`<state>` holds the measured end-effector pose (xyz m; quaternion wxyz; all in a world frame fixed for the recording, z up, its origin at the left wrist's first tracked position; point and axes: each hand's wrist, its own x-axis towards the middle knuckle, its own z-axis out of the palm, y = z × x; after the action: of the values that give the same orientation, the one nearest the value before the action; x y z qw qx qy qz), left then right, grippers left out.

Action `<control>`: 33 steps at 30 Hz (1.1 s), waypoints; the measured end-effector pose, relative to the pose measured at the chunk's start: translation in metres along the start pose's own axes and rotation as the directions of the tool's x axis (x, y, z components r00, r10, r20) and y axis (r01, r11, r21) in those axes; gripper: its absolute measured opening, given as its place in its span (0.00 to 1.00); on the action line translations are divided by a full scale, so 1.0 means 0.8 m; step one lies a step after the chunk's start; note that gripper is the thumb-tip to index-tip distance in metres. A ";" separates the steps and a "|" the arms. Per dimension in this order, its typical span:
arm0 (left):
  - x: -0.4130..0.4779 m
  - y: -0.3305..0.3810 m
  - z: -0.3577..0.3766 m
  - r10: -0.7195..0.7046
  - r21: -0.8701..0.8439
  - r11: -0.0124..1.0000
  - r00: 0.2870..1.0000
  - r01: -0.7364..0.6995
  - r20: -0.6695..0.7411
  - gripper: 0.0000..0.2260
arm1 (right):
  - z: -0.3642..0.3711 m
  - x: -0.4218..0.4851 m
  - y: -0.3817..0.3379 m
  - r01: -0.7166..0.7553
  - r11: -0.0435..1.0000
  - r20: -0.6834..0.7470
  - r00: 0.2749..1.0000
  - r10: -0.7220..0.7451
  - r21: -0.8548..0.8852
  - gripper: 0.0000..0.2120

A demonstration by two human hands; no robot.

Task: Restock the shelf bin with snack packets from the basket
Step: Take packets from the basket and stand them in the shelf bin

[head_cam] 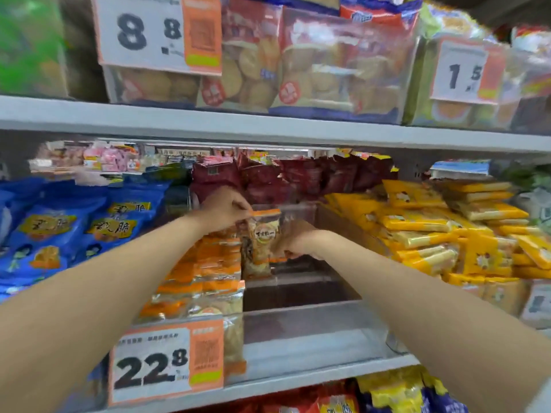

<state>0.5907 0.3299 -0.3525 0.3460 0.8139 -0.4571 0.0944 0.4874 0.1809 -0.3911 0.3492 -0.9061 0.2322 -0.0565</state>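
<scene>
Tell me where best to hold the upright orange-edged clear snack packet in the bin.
Pinch its flat orange top seal from above: the orange-edged clear snack packet stands upright, the seal sticks up free, and orange packet stacks crowd its left. The left hand pinches there.

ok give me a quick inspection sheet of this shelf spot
surface: grey shelf carrying a clear bin; the bin's right half looks empty
job's things: snack packet held upright over the bin; orange packets stacked in its left half; basket not in view
clutter: nothing seen
hands: left hand pinches the packet's top edge; right hand grips its lower edge
cables: nothing seen
surroundings: 22.8 price tag on the bin front; blue packets left, yellow packets right, dark red packets behind; biscuit packs on the shelf above
</scene>
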 end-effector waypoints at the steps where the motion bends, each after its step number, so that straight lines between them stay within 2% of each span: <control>1: 0.008 -0.009 0.004 0.010 0.047 0.999 1.000 -0.010 0.002 0.05 | 0.003 0.013 0.000 0.000 0.999 -0.010 1.000 0.000 -0.044 0.15; 4: 0.024 -0.033 0.016 -0.020 0.133 0.991 0.999 0.017 0.026 0.05 | 0.015 0.037 0.005 -0.008 1.000 -0.006 1.000 0.008 -0.005 0.10; 6: 0.026 -0.042 0.027 -0.052 0.167 0.985 0.996 0.041 0.067 0.05 | 0.028 0.040 0.010 -0.026 1.000 0.042 0.999 0.025 0.015 0.11; 9: 0.023 -0.043 0.039 -0.078 0.195 0.979 0.989 0.052 0.128 0.07 | 0.043 0.041 0.019 -0.040 0.998 0.070 0.997 0.044 -0.049 0.12; 12: 0.021 -0.040 0.039 -0.084 0.195 0.979 0.988 0.058 0.127 0.08 | 0.047 0.035 0.024 -0.069 0.996 0.056 0.996 0.072 -0.048 0.07; 22: 0.021 -0.042 0.036 -0.130 0.154 0.982 0.986 0.112 0.106 0.10 | 0.063 0.033 0.021 -0.042 0.992 0.037 0.999 0.038 0.115 0.08; 30: 0.015 -0.039 0.024 -0.147 0.103 0.985 0.984 0.137 0.097 0.07 | 0.048 0.024 0.021 -0.227 0.974 0.117 0.967 0.225 0.000 0.07; 33: 0.007 -0.033 0.006 -0.159 0.088 0.984 0.985 0.153 0.069 0.07 | 0.037 0.008 0.014 -0.248 0.968 0.114 0.961 0.250 -0.036 0.06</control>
<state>0.6142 0.3319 -0.3663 0.3009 0.8637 -0.4005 0.0549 0.4963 0.1885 -0.4208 0.3569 -0.8751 0.3239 0.0437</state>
